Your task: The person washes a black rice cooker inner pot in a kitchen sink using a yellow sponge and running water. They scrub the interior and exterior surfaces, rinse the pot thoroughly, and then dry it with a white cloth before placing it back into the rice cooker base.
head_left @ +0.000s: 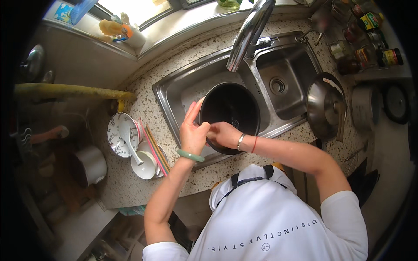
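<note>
A round black pot (233, 104) stands in the larger, left basin of the steel double sink (183, 93), its dark inside facing up. My left hand (193, 130) grips the pot's left rim, fingers stretched along the outer wall and thumb across the near edge. A green bangle circles that wrist. Close beside the thumb, my right hand (224, 135) is over the near part of the pot with its fingers curled together. Whatever those fingers hold, if anything, is hidden. The chrome faucet (246, 39) arches above the pot's far side.
Left of the sink are a patterned bowl (115, 143) with a white spoon (127, 135), a small white bowl (143, 167) and colored chopsticks (156, 152). A steel lid (324, 106) leans at the right, below several sauce jars (365, 56). A metal pot (92, 164) sits far left.
</note>
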Tool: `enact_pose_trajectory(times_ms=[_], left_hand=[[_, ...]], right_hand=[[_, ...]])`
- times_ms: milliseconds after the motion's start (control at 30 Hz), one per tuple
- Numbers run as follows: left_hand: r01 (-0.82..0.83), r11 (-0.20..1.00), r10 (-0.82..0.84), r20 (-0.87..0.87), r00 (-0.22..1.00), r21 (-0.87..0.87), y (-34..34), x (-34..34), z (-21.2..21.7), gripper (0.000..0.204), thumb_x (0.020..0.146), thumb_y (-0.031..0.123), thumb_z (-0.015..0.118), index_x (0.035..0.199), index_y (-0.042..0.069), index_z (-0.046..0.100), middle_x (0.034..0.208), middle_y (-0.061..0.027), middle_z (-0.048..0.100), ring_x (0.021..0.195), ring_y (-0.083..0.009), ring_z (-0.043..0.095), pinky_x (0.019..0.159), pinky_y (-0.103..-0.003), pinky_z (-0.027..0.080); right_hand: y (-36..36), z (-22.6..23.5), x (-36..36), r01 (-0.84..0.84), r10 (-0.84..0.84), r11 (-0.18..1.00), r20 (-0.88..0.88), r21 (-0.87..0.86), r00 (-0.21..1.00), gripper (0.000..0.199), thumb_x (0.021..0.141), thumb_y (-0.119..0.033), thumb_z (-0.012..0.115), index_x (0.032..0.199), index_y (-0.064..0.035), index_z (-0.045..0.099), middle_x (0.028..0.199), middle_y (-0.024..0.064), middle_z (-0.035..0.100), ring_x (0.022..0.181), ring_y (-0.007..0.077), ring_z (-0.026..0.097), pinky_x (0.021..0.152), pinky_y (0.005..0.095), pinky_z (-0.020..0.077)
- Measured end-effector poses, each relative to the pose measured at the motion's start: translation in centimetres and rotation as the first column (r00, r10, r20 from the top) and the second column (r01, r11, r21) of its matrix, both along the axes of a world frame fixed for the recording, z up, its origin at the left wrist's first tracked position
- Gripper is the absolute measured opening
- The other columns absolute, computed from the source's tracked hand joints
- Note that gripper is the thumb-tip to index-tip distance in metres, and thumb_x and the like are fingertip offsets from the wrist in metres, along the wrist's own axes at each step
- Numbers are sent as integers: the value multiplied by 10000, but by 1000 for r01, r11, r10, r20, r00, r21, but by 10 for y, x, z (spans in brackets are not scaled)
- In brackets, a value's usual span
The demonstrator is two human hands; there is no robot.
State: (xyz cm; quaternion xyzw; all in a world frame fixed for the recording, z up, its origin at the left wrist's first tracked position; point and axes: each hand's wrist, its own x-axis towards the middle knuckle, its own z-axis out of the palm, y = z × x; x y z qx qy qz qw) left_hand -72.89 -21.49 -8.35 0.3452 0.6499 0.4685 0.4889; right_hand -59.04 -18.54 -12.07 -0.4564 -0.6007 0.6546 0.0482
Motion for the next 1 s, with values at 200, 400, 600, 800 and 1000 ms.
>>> enact_pose_trajectory(times_ms=[200,400,600,800,1000], left_hand=[[-15,999,20,129,991,-32,-10,5,15,705,743,-100,498,1404,144,504,1405,-116,503,787,-80,633,461,-195,492],[-74,997,75,275,959,-14,-2,-3,32,692,756,-162,471,1417,45,462,1262,-60,603,1032,-99,613,864,-219,501],[16,998,-1,254,967,-59,-11,-4,23,709,748,-117,490,1421,105,471,1047,-58,675,593,-59,600,449,-217,494],[31,998,-16,241,970,-61,-2,10,42,732,729,-111,483,1420,133,475,1140,-80,645,573,-79,611,396,-239,504],[-31,999,33,194,980,-14,0,2,28,717,708,-113,477,1383,125,515,1276,-103,591,570,-73,602,382,-222,489]], right_hand=[[35,7,-26,454,-793,560,-289,-693,537,167,905,-26,562,1053,26,621,957,92,665,838,184,656,746,324,538],[12,29,3,97,-167,961,-264,-258,950,258,913,-176,642,1118,-25,682,962,64,697,851,103,616,782,261,498],[37,37,72,-853,641,399,564,336,521,171,782,-122,624,912,-123,735,976,44,666,1010,224,608,825,340,515],[84,28,64,-696,290,-206,723,688,628,132,761,-189,615,774,-103,714,1030,35,605,1005,204,529,797,289,463],[52,-2,60,-688,238,62,658,723,714,157,835,-168,589,873,-37,667,970,103,561,938,262,533,781,356,485]])
